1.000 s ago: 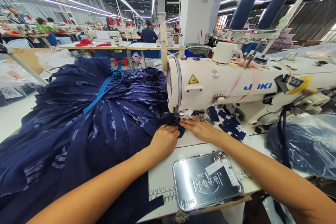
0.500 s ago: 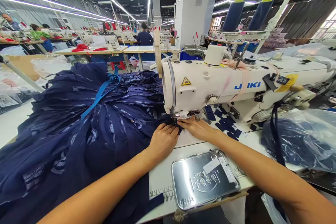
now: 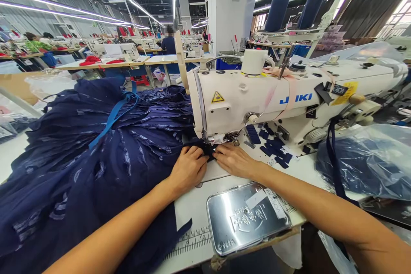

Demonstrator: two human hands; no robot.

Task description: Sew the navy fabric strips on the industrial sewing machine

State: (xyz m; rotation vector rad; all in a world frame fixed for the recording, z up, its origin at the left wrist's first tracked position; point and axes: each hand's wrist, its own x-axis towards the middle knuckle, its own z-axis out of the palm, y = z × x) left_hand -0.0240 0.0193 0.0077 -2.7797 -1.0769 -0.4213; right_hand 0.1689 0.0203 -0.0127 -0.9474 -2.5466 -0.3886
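Observation:
A white sewing machine [image 3: 237, 98] stands over the table, its needle area partly hidden by my fingers. On the left lies a large pile of navy fabric [image 3: 128, 162], with a blue strip [image 3: 111, 120] across it. My left hand [image 3: 189, 165] has its fingers curled together on the navy fabric, just left of the needle area. Close to the presser foot, my right hand [image 3: 234, 160] presses the fabric's right edge, fingers close together. Small navy pieces [image 3: 272, 145] lie scattered under the machine arm.
A metal tin [image 3: 247, 218] lies at the table's front edge over a printed ruler [image 3: 192, 239]. At the right sits a clear bag of navy fabric [image 3: 366, 162]. Thread cones [image 3: 278, 10] stand above the machine. A person [image 3: 168, 43] sits farther back.
The whole view has shifted, so the machine appears farther left. My hands remain at the needle area. The navy strip end by the ruler has moved and now curls upward.

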